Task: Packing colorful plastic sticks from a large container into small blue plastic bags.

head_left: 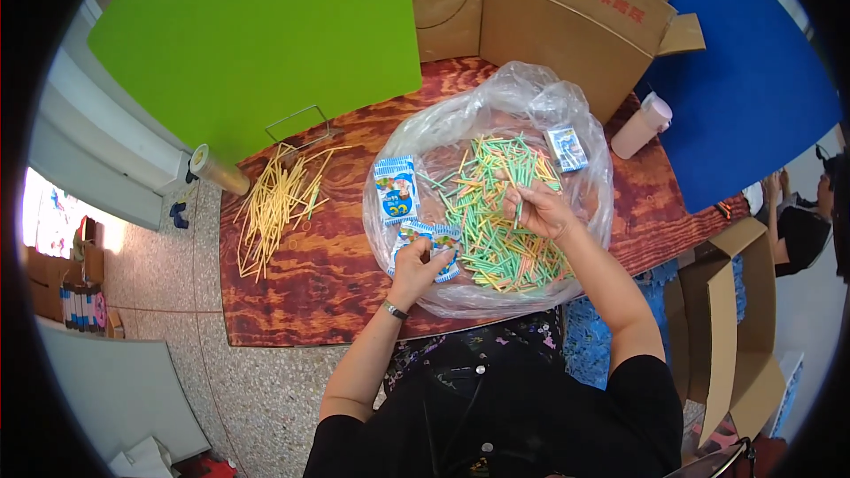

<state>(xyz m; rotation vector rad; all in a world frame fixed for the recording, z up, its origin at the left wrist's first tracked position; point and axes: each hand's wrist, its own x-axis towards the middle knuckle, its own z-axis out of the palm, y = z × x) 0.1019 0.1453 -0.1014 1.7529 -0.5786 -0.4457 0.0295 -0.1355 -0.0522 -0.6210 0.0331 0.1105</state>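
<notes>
A large clear plastic bag (409, 140), its sides rolled down, lies spread on the table around a heap of short, thin sticks (509, 261) in green, yellow and pink. My right hand (538, 209) is over the heap, fingers pinched on a few of these coloured sticks. At the near left side of the bag, my left hand (418, 273) grips a small blue-and-white packet (444, 239); its fingers partly cover it. Just beyond lies a stack of similar blue-and-white packets (396, 190). Another packet (567, 149) sits at the bag's far right.
Long pale-yellow sticks (276, 212) lie left on the red wood-patterned table (310, 296), near a wire stand (301, 128) and a yellowish cylinder (220, 170). A pink bottle (642, 126) and cardboard box (567, 31) stand beyond the bag. Another person (797, 226) is far right.
</notes>
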